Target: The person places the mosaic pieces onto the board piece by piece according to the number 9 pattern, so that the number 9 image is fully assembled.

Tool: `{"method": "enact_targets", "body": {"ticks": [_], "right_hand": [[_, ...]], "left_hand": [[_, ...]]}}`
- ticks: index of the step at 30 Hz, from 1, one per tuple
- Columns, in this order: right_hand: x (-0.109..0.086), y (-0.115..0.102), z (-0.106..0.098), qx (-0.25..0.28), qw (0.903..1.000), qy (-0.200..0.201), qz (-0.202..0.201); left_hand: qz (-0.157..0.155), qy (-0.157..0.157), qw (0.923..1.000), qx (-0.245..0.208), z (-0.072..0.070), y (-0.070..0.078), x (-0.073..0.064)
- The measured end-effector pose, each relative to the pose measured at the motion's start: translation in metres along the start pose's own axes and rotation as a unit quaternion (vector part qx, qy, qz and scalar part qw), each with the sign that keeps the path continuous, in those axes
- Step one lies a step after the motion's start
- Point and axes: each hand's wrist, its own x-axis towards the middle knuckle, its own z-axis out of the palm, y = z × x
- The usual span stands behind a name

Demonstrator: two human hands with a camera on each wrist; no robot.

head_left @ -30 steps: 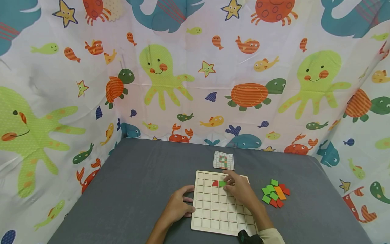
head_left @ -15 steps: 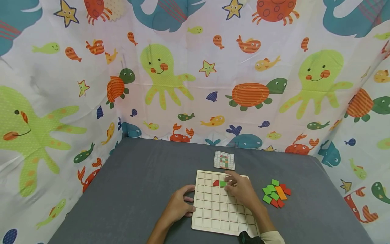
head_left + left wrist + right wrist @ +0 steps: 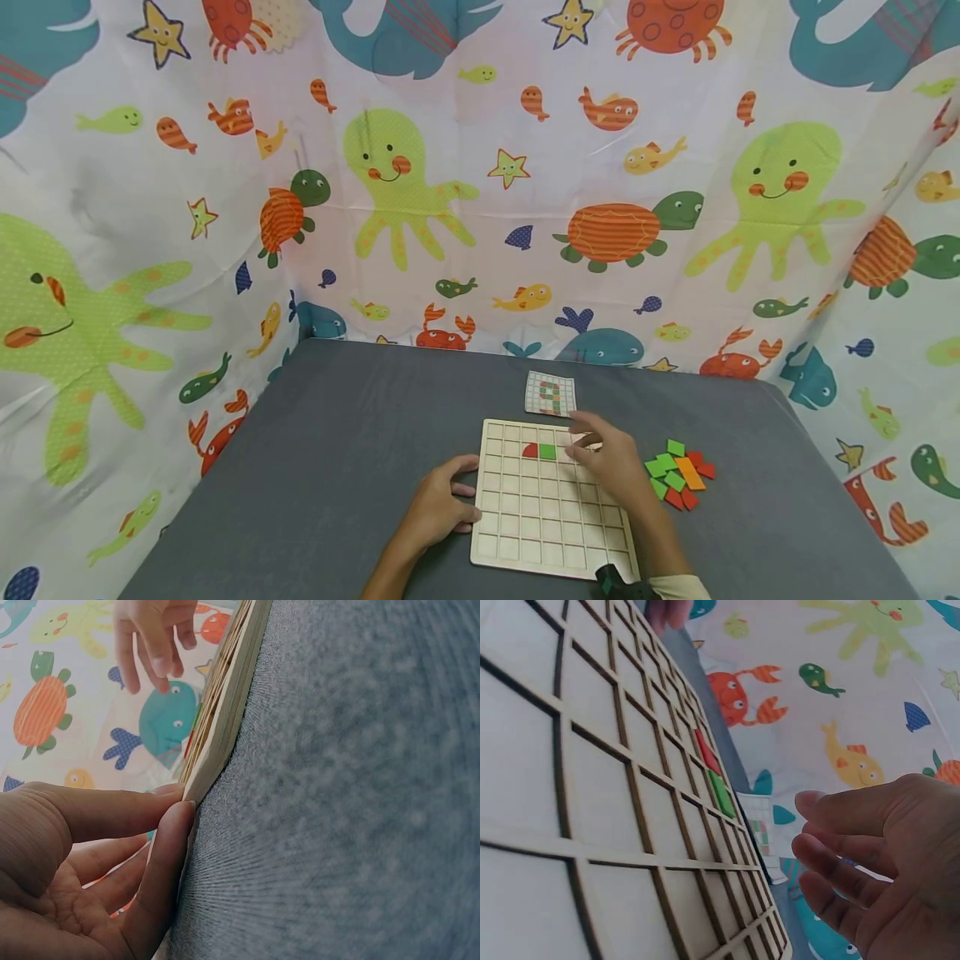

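Note:
A wooden grid board (image 3: 517, 508) lies flat on the grey cloth. My left hand (image 3: 437, 498) is at its left side; in the left wrist view the thumb and a finger of that hand (image 3: 112, 862) pinch the board's edge (image 3: 217, 742). Two tiles sit side by side in upper cells: a red one with a rounded corner (image 3: 530, 451) and a green square (image 3: 547, 452). Just right of them, my right hand (image 3: 611, 462) hovers over the board's upper right part, fingers loosely bent, holding nothing. The right wrist view shows this hand (image 3: 900, 862) apart from the green tile (image 3: 721, 793).
A small printed pattern card (image 3: 551, 393) lies behind the board. To the right is a loose pile of green, red and orange tiles (image 3: 675, 481). A sea-animal curtain (image 3: 480, 233) hangs behind and along both sides of the grey table (image 3: 360, 433).
My right hand has drawn back to the right, away from the green tile, which stays in its cell beside the red one. The left hand stays at the board's edge.

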Motion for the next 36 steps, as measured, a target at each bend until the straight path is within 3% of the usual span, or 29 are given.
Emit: {"method": "enact_targets", "body": {"ticks": [11, 24, 36], "right_hand": [[-0.001, 0.008, -0.021, -0.034, 0.9990, 0.028, -0.003], [-0.005, 0.029, -0.051, -0.030, 0.9974, 0.064, -0.012], [-0.017, 0.050, -0.079, -0.035, 0.9946, 0.092, 0.031]], "left_hand": [[-0.002, -0.003, 1.0000, 0.000, 0.000, -0.001, 0.000], [-0.002, -0.003, 1.0000, -0.001, 0.000, -0.002, 0.001], [-0.005, -0.005, 1.0000, 0.001, 0.000, -0.003, 0.001]]}}
